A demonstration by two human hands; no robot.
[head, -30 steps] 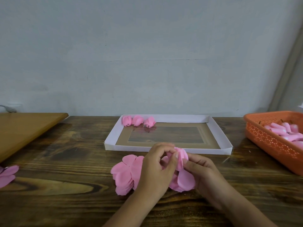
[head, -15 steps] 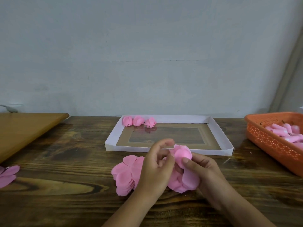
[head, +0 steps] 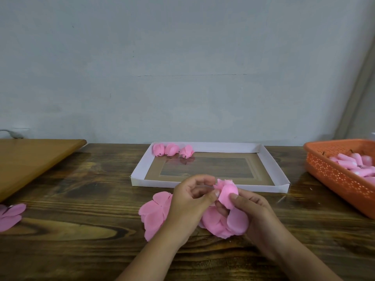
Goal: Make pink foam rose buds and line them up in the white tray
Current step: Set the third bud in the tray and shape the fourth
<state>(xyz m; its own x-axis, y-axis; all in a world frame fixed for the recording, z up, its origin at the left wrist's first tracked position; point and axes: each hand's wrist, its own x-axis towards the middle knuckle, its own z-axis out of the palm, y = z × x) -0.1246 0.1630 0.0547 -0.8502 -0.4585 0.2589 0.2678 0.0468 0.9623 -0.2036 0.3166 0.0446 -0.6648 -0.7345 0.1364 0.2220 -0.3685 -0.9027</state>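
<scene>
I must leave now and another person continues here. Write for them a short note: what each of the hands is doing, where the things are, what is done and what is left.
Left hand: thumb and fingers pinch the half-rolled bud.
Right hand: holds the same bud, thumb on its outer petal, just in front of the white tray.
Done: three buds in a row at the tray's far left corner.
Supplies: loose petals on the table under the hands; pink pieces in the orange basket, far right.
Left: finish this bud, set it beside the third, continue the row.
</scene>
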